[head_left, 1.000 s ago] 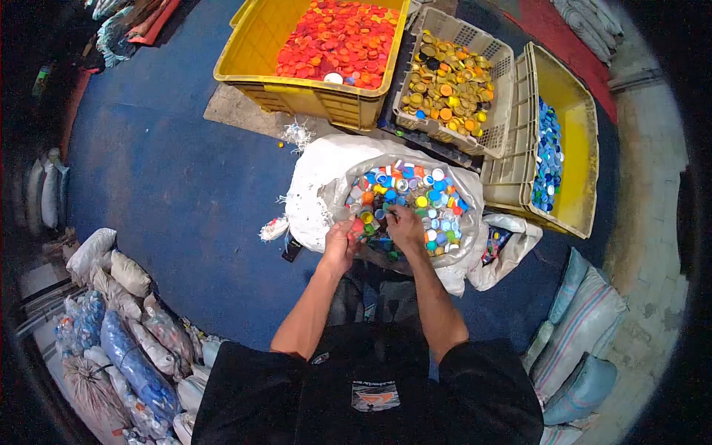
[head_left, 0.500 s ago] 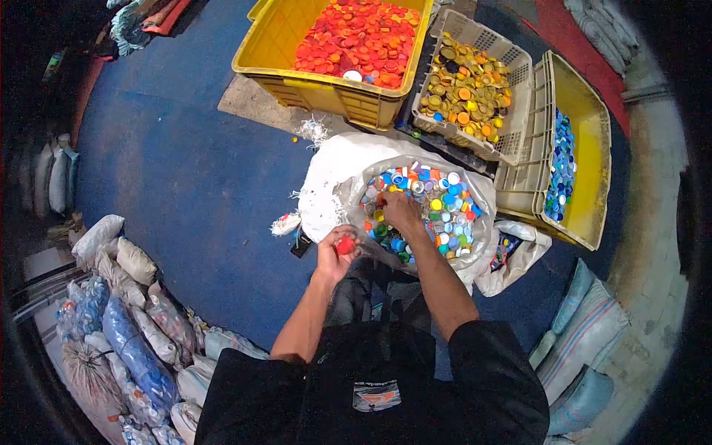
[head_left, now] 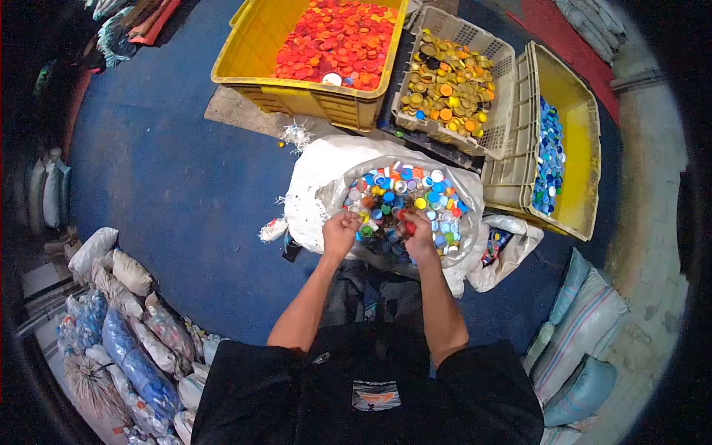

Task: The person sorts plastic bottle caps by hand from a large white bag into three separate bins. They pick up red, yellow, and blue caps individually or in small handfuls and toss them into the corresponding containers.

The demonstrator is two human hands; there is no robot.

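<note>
right hand (head_left: 417, 231) pinches a red cap (head_left: 404, 219) (orientation unclear) at the white sack's (head_left: 319, 178) six o'clock edge; left hand (head_left: 340, 233) curled together beside it.

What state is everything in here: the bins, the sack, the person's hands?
White sack: open, mouth rolled down, filled with mixed-colour caps.
Yellow crate: upright, piled with red and orange caps.
Grey basket: upright, holds mostly gold caps.
Tilted yellow crate: leaning on its side, blue caps inside.
Left hand: closed, at the sack's rim.
Right hand: closed on a red cap.
</note>
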